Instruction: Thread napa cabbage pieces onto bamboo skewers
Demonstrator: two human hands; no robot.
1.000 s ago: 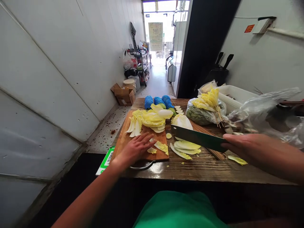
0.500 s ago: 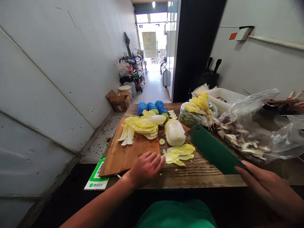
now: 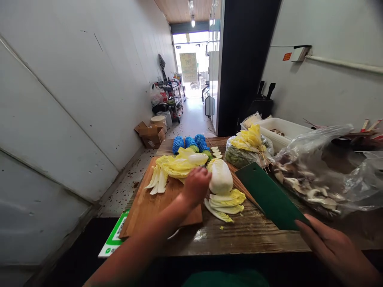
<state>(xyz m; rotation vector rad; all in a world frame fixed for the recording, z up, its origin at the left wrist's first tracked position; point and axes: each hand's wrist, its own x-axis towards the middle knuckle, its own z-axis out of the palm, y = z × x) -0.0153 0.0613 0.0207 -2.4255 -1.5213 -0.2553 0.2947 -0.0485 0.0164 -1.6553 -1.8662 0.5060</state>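
In my right hand [image 3: 332,243] is a cleaver [image 3: 269,195] with a broad green-looking blade, held low over the right side of the table. My left hand [image 3: 197,183] is over the right edge of the wooden cutting board [image 3: 149,211]. Its fingers are bent but blurred, so any hold is unclear. Just beyond it lies a pile of yellow napa cabbage leaves [image 3: 176,163], with cut white strips [image 3: 157,181] at its left. To its right sits a pale napa cabbage head [image 3: 220,177]. Several loose leaves [image 3: 226,203] lie in front of the head.
Blue netted vegetables [image 3: 190,143] and white slices [image 3: 216,152] lie behind the board. To the right are a bag with skewered leaves [image 3: 247,139], a white tub [image 3: 284,129], sliced mushrooms [image 3: 311,195] and clear plastic [image 3: 359,179]. A green-and-white QR card [image 3: 112,239] is under the board's corner.
My left hand has moved forward from the board's near right corner toward the leaf pile and cabbage head. The cleaver stays in my right hand. The whole view has shifted slightly.
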